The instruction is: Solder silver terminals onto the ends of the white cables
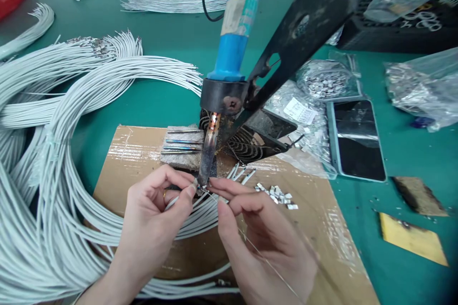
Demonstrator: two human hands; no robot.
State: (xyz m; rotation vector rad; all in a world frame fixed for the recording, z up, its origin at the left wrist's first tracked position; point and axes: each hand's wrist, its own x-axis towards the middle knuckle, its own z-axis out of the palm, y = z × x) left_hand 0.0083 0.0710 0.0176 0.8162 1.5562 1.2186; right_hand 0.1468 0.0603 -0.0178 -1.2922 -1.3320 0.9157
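A blue-handled soldering iron (239, 28) hangs in a black stand (307, 24), its tip (206, 162) pointing down over a taped cardboard sheet (143, 152). My left hand (157, 219) pinches the end of a white wire (171, 202) right under the tip. My right hand (265, 238) pinches a thin strand of solder wire (265, 259) and holds its end against the same spot. A small pile of metal terminals (277, 194) lies on the cardboard just right of the hands.
Large coils of white wires (53, 162) fill the left side of the green table (161, 100). Plastic bags of small metal parts (327, 81) and a phone (356, 138) lie right of the stand. A yellow sponge (411, 238) sits at the right front.
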